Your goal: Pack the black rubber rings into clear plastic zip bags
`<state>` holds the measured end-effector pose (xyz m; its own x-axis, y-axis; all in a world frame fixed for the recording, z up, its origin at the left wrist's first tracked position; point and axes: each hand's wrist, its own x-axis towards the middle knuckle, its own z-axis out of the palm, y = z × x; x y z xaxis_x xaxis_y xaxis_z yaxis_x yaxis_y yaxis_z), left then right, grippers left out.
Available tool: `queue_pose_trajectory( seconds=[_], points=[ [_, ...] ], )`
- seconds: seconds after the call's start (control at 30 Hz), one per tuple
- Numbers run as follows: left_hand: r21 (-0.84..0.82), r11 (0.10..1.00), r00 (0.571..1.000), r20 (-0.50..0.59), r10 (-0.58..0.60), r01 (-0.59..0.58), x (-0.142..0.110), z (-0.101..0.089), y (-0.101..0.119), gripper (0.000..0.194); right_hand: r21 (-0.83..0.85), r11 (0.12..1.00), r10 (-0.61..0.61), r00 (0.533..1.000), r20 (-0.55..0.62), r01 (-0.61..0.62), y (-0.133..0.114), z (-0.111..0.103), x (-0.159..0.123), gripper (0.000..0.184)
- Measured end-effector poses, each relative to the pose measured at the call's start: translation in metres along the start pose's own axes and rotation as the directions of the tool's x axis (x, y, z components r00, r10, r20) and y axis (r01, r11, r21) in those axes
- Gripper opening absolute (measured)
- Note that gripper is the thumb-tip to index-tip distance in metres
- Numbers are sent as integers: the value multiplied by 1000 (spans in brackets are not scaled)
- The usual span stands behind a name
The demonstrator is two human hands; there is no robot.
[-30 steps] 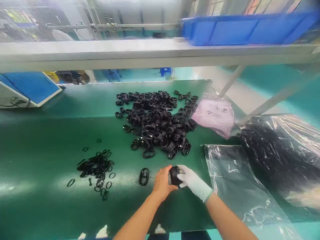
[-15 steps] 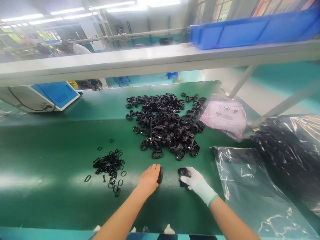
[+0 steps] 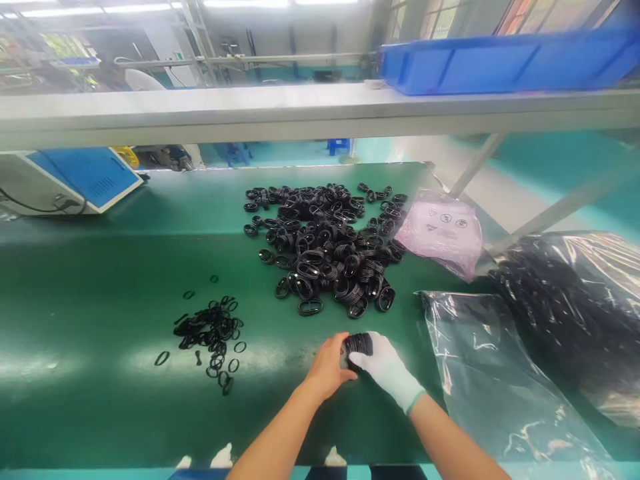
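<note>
Just in front of the large pile, my right hand (image 3: 387, 370), in a white glove, grips a row of coiled black cables (image 3: 360, 344) standing side by side. My bare left hand (image 3: 327, 367) is against the left end of that row, its fingers and thumb curved round that end. What lies inside the left palm is partly hidden. Beyond both hands spreads a big heap of coiled black cables (image 3: 325, 243) with metal plugs showing. To the left, a loose scatter of small black bands (image 3: 213, 330) lies on the green mat (image 3: 115, 287).
A flat clear plastic bag (image 3: 490, 360) lies at the right, beside a bulky bag of black items (image 3: 565, 313). Behind them is a pink bag (image 3: 443, 230). A blue-topped machine (image 3: 85, 177) stands far left. Across the back runs a shelf (image 3: 225, 113) bearing a blue bin (image 3: 500, 63).
My left hand has moved right with the coil it held, up against the row in my right hand, closing the gap. The view has shifted slightly.
</note>
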<state>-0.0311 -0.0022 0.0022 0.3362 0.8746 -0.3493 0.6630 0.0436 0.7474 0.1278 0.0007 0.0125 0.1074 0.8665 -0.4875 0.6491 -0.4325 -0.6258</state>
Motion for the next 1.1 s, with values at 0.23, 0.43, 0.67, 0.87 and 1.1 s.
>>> queue_pose_trajectory(
  seconds=[0.23, 0.43, 0.67, 0.87, 1.1],
  points=[
    [530, 828, 915, -400, 54, 183, 24, -62, -16, 24, -55, 998, 28, 1000, -2, -28, -2, 6, 1, 49],
    [659, 745, 963, -253, 90, 103, 22, -73, -19, 13, -81, 996, 26, 1000, 3, -26, -2, 5, -1, 49],
    [660, 742, 970, -237, 56, 119, 13, -59, -2, 50, -59, 998, 36, 999, 20, -35, -8, 1, -2, 43],
    [578, 815, 981, -172, 92, 24, 25, -55, -6, 32, -32, 999, 42, 999, 14, -42, -9, 0, -4, 46],
    [629, 776, 988, -139, 61, 41, 24, -57, -3, 35, -8, 999, 43, 999, 21, -43, -11, -2, -5, 41]
  ],
)
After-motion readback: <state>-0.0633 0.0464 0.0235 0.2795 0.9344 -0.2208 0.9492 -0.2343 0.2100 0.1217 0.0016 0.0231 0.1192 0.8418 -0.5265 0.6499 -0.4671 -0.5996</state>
